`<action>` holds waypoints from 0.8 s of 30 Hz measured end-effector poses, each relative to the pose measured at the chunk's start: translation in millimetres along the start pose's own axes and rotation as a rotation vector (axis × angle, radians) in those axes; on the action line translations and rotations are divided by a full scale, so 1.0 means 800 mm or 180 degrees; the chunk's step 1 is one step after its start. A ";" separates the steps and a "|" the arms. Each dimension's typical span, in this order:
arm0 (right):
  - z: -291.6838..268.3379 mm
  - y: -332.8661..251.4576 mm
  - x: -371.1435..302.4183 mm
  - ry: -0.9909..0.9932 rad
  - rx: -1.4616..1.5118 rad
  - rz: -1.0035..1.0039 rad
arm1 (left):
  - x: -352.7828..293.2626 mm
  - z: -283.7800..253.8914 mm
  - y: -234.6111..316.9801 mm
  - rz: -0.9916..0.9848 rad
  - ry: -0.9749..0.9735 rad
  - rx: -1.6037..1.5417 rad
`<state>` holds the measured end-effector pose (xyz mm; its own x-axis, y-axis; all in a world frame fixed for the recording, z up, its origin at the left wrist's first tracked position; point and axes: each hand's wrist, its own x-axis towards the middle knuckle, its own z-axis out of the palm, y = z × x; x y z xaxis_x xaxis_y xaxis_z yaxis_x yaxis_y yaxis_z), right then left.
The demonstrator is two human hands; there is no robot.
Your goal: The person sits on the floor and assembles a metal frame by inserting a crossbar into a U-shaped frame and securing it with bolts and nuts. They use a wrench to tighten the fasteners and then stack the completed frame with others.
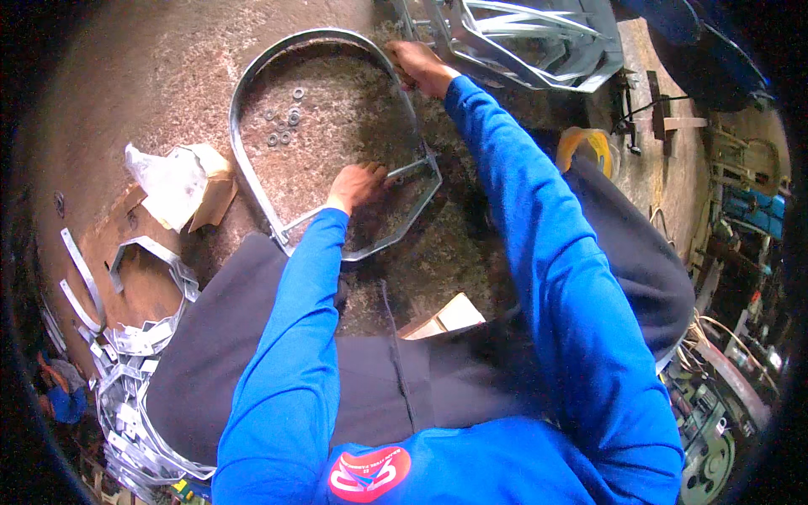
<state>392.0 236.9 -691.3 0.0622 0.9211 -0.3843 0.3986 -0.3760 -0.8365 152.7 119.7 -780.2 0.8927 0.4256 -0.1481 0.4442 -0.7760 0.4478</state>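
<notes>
A large galvanized metal band clamp (239, 135) lies on the floor before me, made of a rounded strap and an angled strap. A thin rod (408, 171) runs across it where the two straps meet. My left hand (358, 186) is closed around the middle of this rod, with its fingertips partly hidden. At the clamp's upper right my right hand (418, 67) is closed against the rounded strap; what its fingers cover cannot be made out. Several small washers or nuts (283, 128) lie on the floor inside the ring.
Finished-looking metal frames (539, 50) are stacked at the upper right. An opened carton with clear plastic (181, 185) sits left of the clamp. Bent brackets (126, 404) pile up beside my left leg. A yellow-rimmed container (587, 145) stands by my right knee.
</notes>
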 end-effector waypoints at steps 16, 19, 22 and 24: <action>0.036 0.038 0.074 -0.0266 0.0178 0.1053 | 0.005 0.008 0.000 0.0240 0.0710 -0.0079; 0.029 0.098 0.078 -0.0048 -0.0171 0.0496 | 0.016 0.009 0.008 0.0313 0.0631 -0.0140; 0.030 0.036 0.026 0.0009 -0.0071 0.0014 | 0.004 0.004 -0.002 0.0121 0.0044 0.0036; 0.020 0.031 -0.001 0.0181 -0.0520 -0.0742 | 0.007 0.004 0.002 0.0142 -0.0224 0.0117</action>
<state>387.2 225.0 -718.2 0.0009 0.9867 -0.1628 0.5500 -0.1365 -0.8240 158.6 119.2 -783.4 0.9143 0.3574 -0.1907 0.4051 -0.8106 0.4230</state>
